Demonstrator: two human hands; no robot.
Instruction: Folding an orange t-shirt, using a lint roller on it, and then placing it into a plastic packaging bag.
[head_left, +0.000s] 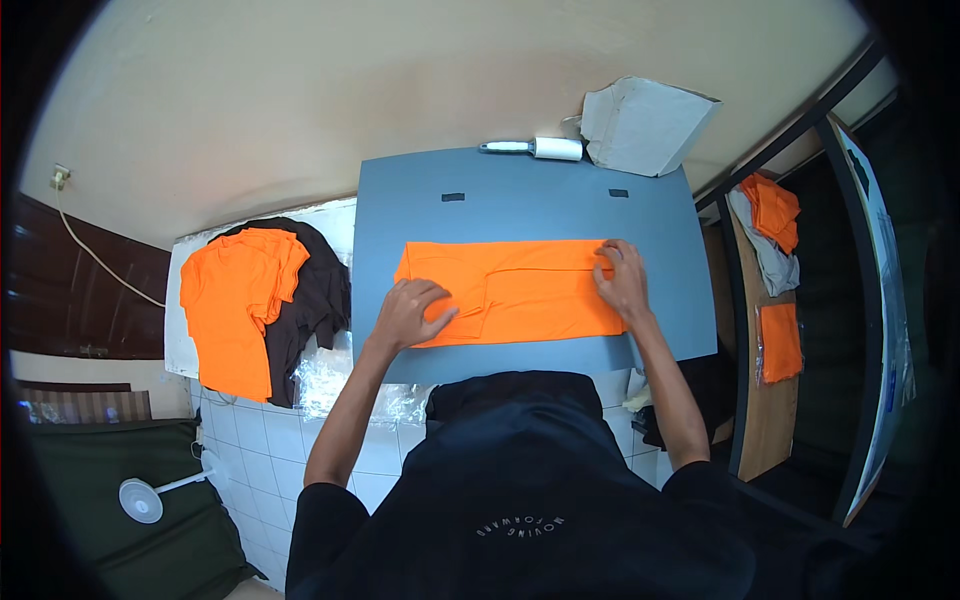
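Observation:
An orange T-shirt (540, 300), folded into a long rectangle, lies crosswise on a blue-grey board (525, 202). My left hand (412, 309) rests at the shirt's left end, thumb spread from curved fingers, with nothing held. At the opposite end, my right hand (624, 279) touches the upper right corner with bent fingers. Whether those fingers pinch the cloth cannot be made out. A sleeve fold shows on the left part of the shirt, and a long folded edge runs along its upper side.
Left of the board, orange T-shirts (232, 300) overlap dark garments (315, 292), beside clear plastic bags (330, 386). A lint roller (555, 148) and a torn white box (645, 124) stand by the wall. Rightward, a wooden shelf (765, 427) holds a bagged orange garment (781, 343).

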